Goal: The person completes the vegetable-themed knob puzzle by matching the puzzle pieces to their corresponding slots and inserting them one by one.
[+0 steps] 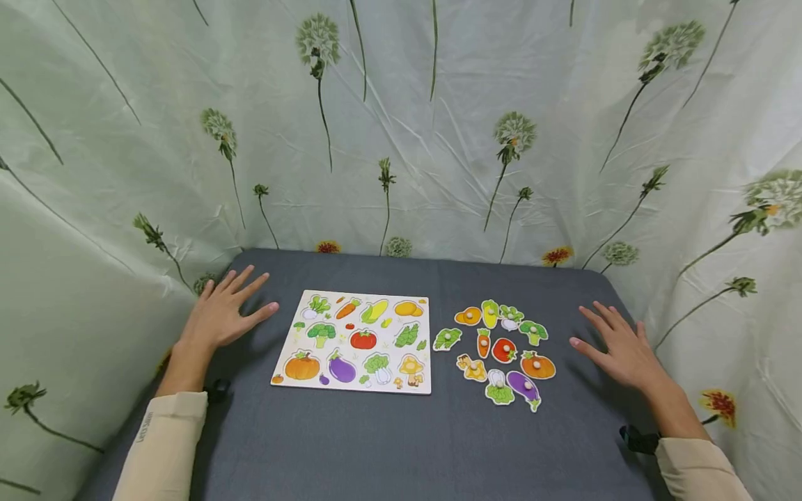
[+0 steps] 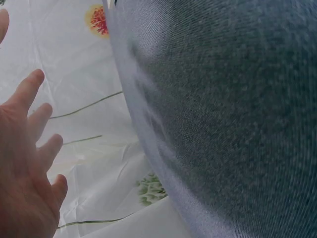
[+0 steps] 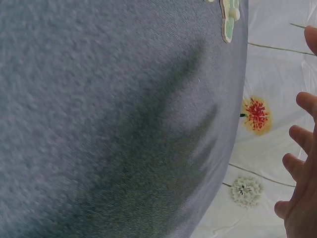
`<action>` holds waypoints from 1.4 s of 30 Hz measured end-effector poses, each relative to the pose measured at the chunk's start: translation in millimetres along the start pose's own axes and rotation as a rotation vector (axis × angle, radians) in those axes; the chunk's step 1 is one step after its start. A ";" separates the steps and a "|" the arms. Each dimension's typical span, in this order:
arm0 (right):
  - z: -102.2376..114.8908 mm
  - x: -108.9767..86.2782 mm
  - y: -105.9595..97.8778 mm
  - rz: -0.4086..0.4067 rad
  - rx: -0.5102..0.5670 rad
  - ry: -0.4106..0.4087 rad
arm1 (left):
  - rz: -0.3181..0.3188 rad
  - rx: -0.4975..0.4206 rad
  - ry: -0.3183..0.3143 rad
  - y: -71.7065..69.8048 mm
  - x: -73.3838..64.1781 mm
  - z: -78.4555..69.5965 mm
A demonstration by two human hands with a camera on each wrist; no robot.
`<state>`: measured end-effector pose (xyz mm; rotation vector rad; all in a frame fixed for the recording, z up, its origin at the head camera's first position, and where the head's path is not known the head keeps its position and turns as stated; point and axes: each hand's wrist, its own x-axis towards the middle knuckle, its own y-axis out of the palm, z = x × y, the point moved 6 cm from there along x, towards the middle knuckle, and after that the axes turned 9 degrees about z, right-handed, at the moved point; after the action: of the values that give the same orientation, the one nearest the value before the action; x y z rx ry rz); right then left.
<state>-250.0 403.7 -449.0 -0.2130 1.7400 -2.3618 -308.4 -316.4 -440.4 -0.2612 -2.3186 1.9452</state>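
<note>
A white puzzle board (image 1: 363,319) with printed vegetables lies left of the middle of the table. To its right is a loose cluster of knobbed vegetable pieces, among them a tomato piece (image 1: 504,351), a carrot piece (image 1: 483,343), an eggplant piece (image 1: 523,388), a pumpkin piece (image 1: 537,365) and a broccoli piece (image 1: 533,332). My left hand (image 1: 221,313) hovers left of the board, fingers spread and holding nothing. On the far side, my right hand (image 1: 623,346) is spread too, to the right of the pieces and apart from them. In the right wrist view one green piece (image 3: 229,22) shows at the top.
A dark grey cloth (image 1: 338,445) covers the table. Behind it and along both sides hangs a pale curtain (image 1: 401,139) printed with dandelions. Each wrist wears a dark strap, such as the right strap (image 1: 640,440).
</note>
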 end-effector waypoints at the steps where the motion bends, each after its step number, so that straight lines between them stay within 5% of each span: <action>1: 0.2 -0.1 -0.2 -0.003 -0.001 0.002 | -0.003 -0.002 0.002 0.6 0.2 0.2; 17: -0.4 0.6 -3.2 -0.022 0.000 0.014 | -0.050 -0.014 0.046 4.1 -4.9 -1.2; 42: 37.7 39.8 40.2 0.004 0.102 0.006 | 0.067 -0.077 0.103 35.1 3.7 -15.5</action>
<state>-276.8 347.5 -476.3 -0.1870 1.6156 -2.4426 -306.8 -294.8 -472.3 -0.4405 -2.3496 1.8269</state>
